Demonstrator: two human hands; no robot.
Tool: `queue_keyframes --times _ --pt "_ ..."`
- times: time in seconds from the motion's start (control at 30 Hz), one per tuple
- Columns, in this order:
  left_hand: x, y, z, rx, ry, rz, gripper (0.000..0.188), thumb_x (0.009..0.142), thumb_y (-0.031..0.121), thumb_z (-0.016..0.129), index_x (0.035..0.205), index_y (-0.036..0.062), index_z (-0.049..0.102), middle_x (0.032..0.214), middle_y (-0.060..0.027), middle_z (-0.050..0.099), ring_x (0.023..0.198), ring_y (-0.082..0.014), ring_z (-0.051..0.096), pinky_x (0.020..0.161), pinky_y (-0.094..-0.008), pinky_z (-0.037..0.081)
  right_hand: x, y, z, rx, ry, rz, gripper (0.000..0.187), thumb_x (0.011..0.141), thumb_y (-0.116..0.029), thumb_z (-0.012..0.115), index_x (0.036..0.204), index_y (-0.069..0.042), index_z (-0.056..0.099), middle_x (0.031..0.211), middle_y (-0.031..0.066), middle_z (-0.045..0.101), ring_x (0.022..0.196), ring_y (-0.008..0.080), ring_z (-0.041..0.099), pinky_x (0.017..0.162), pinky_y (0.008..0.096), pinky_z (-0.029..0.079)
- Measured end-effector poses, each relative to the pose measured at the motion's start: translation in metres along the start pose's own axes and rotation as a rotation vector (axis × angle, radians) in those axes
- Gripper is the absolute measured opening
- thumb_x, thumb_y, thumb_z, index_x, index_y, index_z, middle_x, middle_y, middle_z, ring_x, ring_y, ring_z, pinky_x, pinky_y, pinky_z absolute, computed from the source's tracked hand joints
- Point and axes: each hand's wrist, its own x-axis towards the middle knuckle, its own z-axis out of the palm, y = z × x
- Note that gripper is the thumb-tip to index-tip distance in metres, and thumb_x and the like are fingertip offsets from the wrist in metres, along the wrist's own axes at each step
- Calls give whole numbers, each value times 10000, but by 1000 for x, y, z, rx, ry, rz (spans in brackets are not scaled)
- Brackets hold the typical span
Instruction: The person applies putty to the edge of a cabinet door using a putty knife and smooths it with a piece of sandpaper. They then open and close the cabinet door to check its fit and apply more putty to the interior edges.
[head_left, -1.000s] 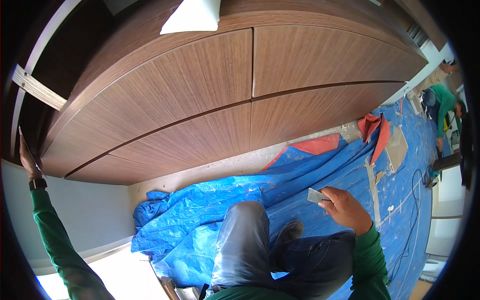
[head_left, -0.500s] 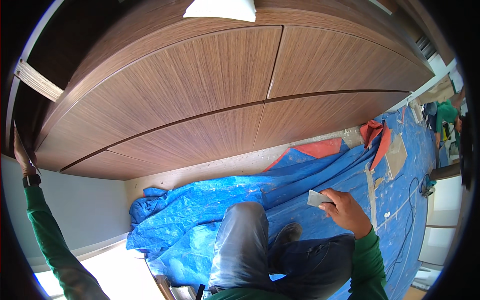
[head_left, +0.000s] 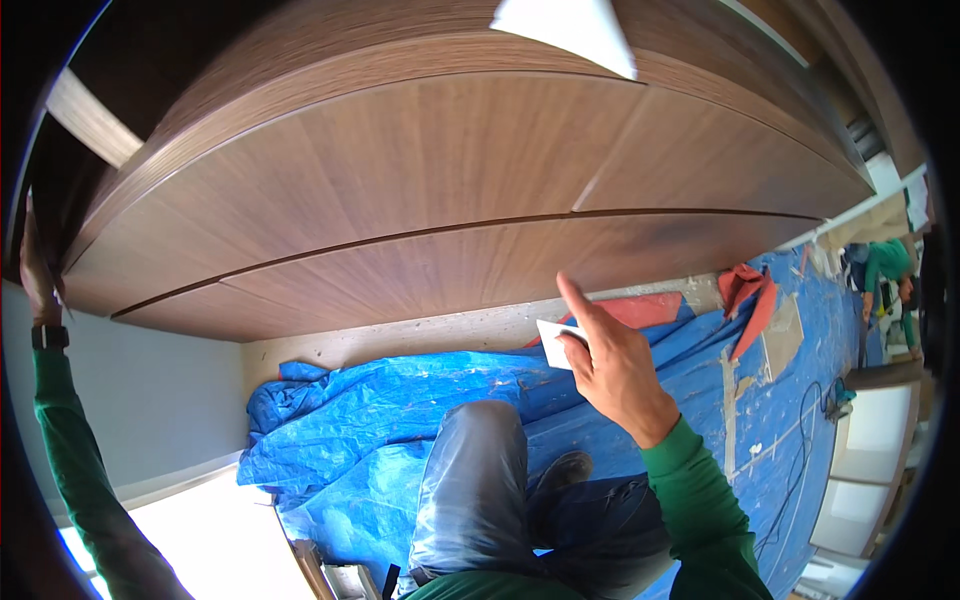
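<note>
My right hand point(head_left: 622, 375) holds a small, flat, pale rectangular piece point(head_left: 558, 345) between thumb and curled fingers. Its index finger points up toward the lower wood-grain panel point(head_left: 400, 275) of a long brown cabinet and overlaps that panel in view; contact cannot be told. At the far left, my left hand point(head_left: 40, 265), seen nearly edge-on with fingers stretched upward, is beside the cabinet's end. Whether it presses on the cabinet is unclear in the shadow. Above it lies the upper panel point(head_left: 350, 165), divided from the lower one by a dark gap.
A white sheet-like piece point(head_left: 572, 32) shows at the cabinet's top edge. Crumpled blue tarp point(head_left: 350, 420) covers the floor, with red cloth point(head_left: 745, 300) to the right. A black cable point(head_left: 800, 450) runs there. Farther right, a person in green point(head_left: 885, 262) bends low. A pale wall point(head_left: 130, 400) stands left.
My right hand has moved up and left toward the cabinet with the flat piece, its index finger now extended. My left hand stays by the cabinet's end. The whole view has shifted somewhat.
</note>
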Motion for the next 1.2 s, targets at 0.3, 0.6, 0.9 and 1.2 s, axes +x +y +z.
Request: queue_keyframes --times 0.3,0.6,0.9,1.2 --pt "-22 43 41 -234 74 -92 624 1051 400 562 1502 -26 494 1575 -110 484 1468 -208 421 1228 -319 259 45 -13 37 -139 39 -30 945 889 -14 705 1642 -33 134 1047 261 715 700 383 701 583 458 538" --pt "-42 86 67 -240 -60 -196 464 1045 440 584 993 21 776 815 13 713 680 -79 612 641 -225 464 41 -23 57 -68 68 168 968 949 -1 666 1663 -74 16 888 130 581 825 303 619 829 405 522" --pt "-42 90 69 -244 -122 -118 501 1069 461 547 1025 10 760 874 -14 708 730 -87 594 700 -269 481 50 -45 65 -200 98 79 992 941 0 675 1660 -65 -5 836 98 553 794 254 609 794 391 513" --pt "-47 91 69 -206 -150 -113 566 1072 494 525 1016 -11 774 888 -32 715 761 -91 600 717 -279 491 71 -83 90 -91 -32 32 979 908 21 684 1645 -19 42 819 137 609 745 314 659 721 436 523"
